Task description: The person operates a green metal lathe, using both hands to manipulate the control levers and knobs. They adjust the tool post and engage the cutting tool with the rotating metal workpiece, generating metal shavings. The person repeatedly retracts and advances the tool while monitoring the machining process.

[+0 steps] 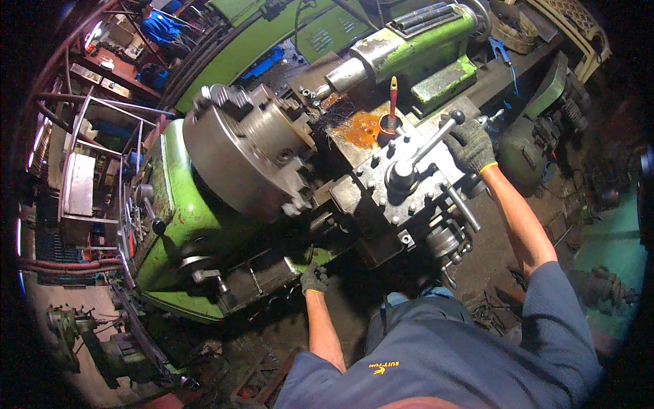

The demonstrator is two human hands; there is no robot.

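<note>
Right hand (471,144), grey knit glove with yellow cuff, sits half-curled against the black-knobbed steel lever (430,141) of the bolted square metal tool post (407,194), which is just left of it; can't tell if the grip is closed. Left hand (315,279), same glove, is narrow, fingers curled by a thin dark lever (312,255) on the lathe front, grip on it unclear. Big round steel chuck (231,160) is up-left of the left hand, red-handled brush (393,99) stands up-left of the right.
</note>
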